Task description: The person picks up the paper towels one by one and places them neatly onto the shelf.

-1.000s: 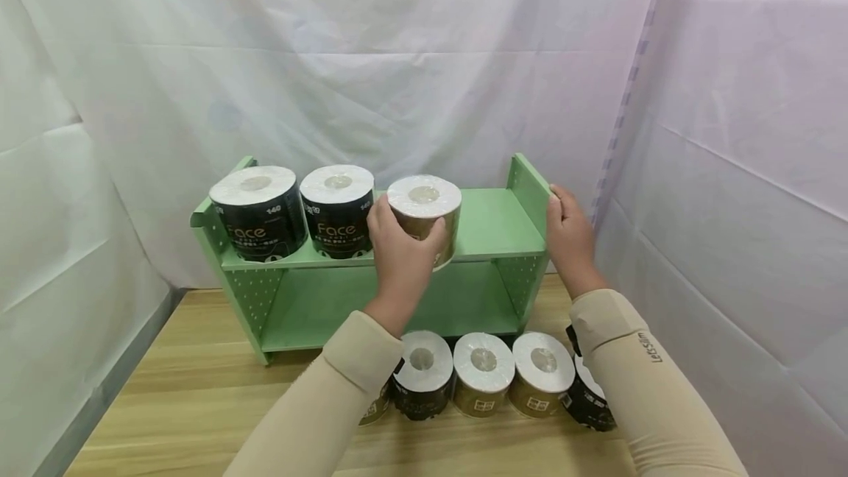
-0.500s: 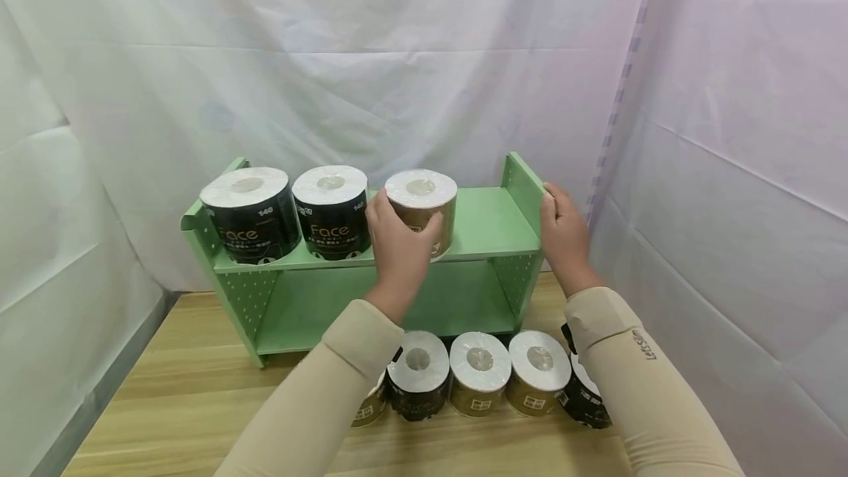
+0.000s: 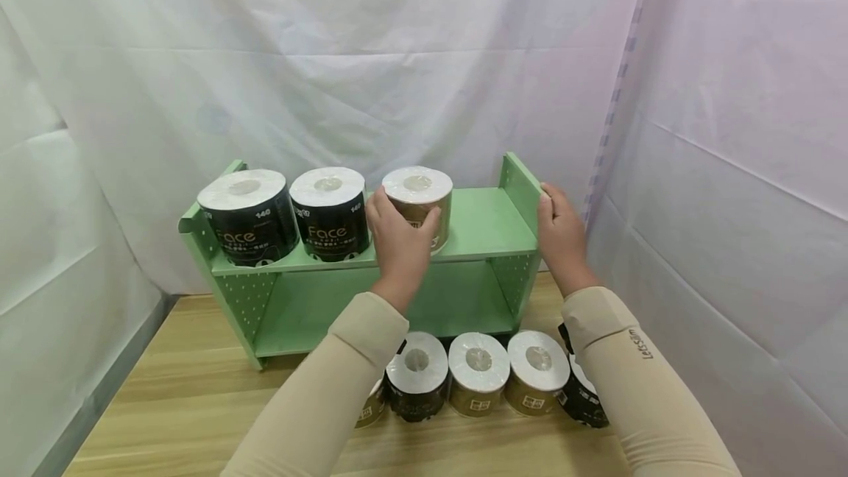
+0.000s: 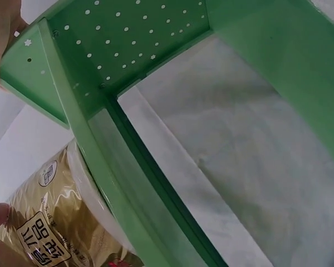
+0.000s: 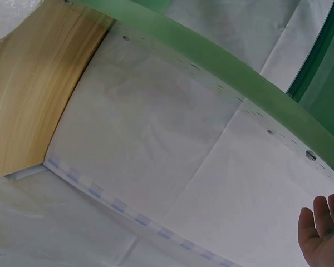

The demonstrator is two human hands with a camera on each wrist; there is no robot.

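My left hand (image 3: 402,241) grips a gold-wrapped toilet roll (image 3: 419,187) by its sides, thumb on the right and fingers on the left. The roll is upright at the upper board of a green two-tier shelf (image 3: 493,223), its base close to the front edge. In the left wrist view, the gold wrapper (image 4: 55,214) shows beside that edge. Two black-wrapped toilet rolls (image 3: 329,216) stand to its left on the same board. My right hand (image 3: 562,238) holds the front edge of the shelf's right side panel (image 3: 523,190).
On the wooden table (image 3: 165,389), a row of toilet rolls in gold (image 3: 479,374) and black (image 3: 417,381) wrappers stands before the shelf. My forearms partly cover the row's ends. White cloth (image 3: 397,57) hangs behind and on both sides.
My left hand has moved the gold roll slightly back; its base no longer shows below the board's front edge. My right hand keeps its hold on the panel. The head view has shifted slightly.
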